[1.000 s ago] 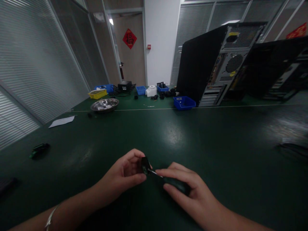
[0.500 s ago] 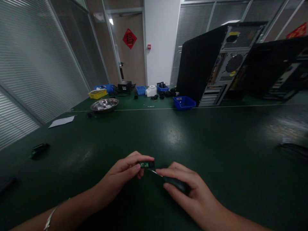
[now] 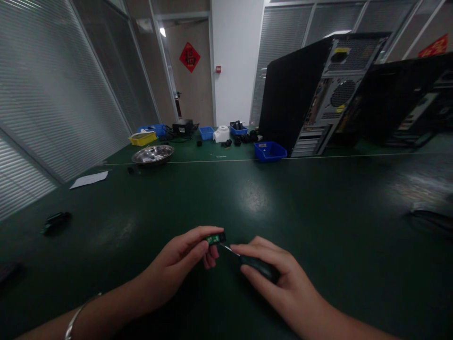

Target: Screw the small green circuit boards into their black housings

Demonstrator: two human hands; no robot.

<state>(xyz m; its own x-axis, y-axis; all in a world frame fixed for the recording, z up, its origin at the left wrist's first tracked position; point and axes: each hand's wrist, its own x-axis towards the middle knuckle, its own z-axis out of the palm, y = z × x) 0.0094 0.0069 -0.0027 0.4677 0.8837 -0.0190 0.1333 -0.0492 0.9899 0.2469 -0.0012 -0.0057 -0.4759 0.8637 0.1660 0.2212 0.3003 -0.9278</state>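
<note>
My left hand pinches a small black part with a green circuit board between thumb and forefinger, just above the dark green table. My right hand is closed around a dark-handled screwdriver. The screwdriver's thin metal tip points left and meets the small part's right end. Both hands are low at the table's near edge. A thin bracelet circles my left wrist.
A metal bowl, yellow bin and several blue bins stand at the far side. Two open computer towers rise at the back right. Paper and a small dark object lie left; a dark item lies right.
My left hand has turned the small part so its green board faces up, and shifted it slightly. The screwdriver stays at the part's end.
</note>
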